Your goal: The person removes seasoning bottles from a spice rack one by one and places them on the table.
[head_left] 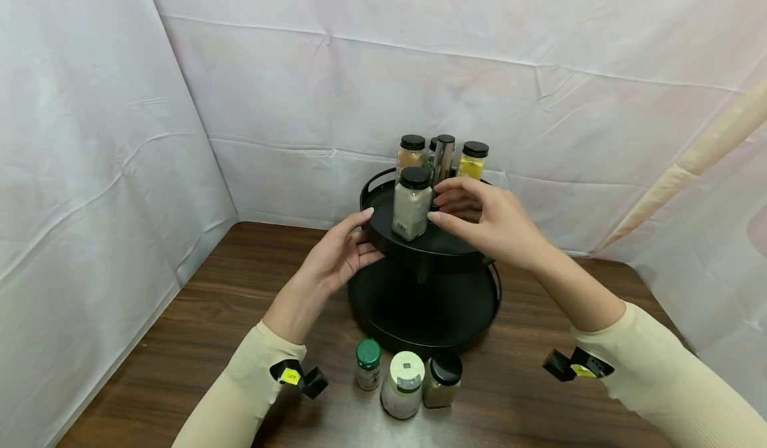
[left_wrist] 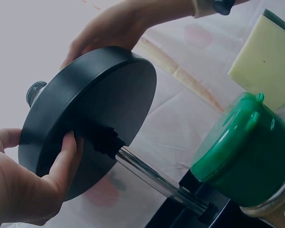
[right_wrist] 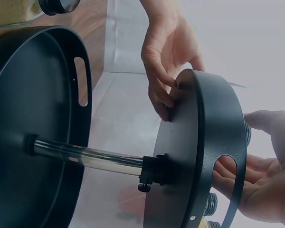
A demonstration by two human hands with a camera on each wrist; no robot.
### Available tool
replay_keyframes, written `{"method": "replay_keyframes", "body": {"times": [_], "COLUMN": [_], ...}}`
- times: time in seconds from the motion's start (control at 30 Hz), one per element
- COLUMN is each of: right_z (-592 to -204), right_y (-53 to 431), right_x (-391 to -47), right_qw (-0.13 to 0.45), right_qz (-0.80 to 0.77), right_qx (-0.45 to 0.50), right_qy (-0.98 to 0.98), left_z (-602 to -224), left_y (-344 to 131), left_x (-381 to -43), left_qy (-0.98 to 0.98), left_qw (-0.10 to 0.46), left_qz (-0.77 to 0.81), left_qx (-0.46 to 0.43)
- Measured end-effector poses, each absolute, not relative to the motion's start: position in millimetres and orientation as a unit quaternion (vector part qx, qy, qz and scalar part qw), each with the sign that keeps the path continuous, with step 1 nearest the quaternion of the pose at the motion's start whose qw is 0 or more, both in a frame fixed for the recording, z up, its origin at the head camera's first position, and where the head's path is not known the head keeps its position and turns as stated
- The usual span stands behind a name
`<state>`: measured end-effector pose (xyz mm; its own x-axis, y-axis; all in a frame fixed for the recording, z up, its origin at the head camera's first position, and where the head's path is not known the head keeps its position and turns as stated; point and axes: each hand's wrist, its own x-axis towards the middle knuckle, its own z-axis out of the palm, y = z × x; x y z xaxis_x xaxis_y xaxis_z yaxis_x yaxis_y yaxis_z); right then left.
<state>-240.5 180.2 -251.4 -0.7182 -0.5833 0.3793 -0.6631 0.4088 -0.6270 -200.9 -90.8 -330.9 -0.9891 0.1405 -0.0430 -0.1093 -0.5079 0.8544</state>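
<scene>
A black two-tier round rack stands on the table, its upper tray (head_left: 446, 241) above a wider lower tray (head_left: 419, 308). With the thumb at the rim and the fingers underneath, my left hand (head_left: 338, 255) grips the upper tray's left side. A glass jar of pale powder with a black cap (head_left: 411, 208) stands at this tray's front left. Just right of it is my right hand (head_left: 488, 218), fingers loosely bent and apart, thumb tip right at the jar's side. In the right wrist view, the tray wall partly hides the right hand (right_wrist: 270, 175).
Behind the jar, several black-capped spice jars, one a yellow jar (head_left: 471, 162), surround the metal centre post (head_left: 443, 158). In front of the rack stand a green-capped shaker (head_left: 368, 365), a pale-lidded jar (head_left: 403, 388) and a black-capped jar (head_left: 442, 381). White cloth (head_left: 269, 88) hangs behind.
</scene>
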Motion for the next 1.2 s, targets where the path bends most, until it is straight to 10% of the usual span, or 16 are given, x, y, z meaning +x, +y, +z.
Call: {"method": "replay_keyframes", "body": {"times": [1.2], "right_z": [-239], "right_y": [158], "right_x": [-248], "right_qw": [0.045], "right_qz": [0.327], "right_qx": [0.359], "right_qy": [-0.873], "left_z": [-333], "left_y": [-92], "left_x": [-201], "left_qy": [0.494], "left_qw": [0.075], "left_qz": [0.866], "left_qx": [0.016]}}
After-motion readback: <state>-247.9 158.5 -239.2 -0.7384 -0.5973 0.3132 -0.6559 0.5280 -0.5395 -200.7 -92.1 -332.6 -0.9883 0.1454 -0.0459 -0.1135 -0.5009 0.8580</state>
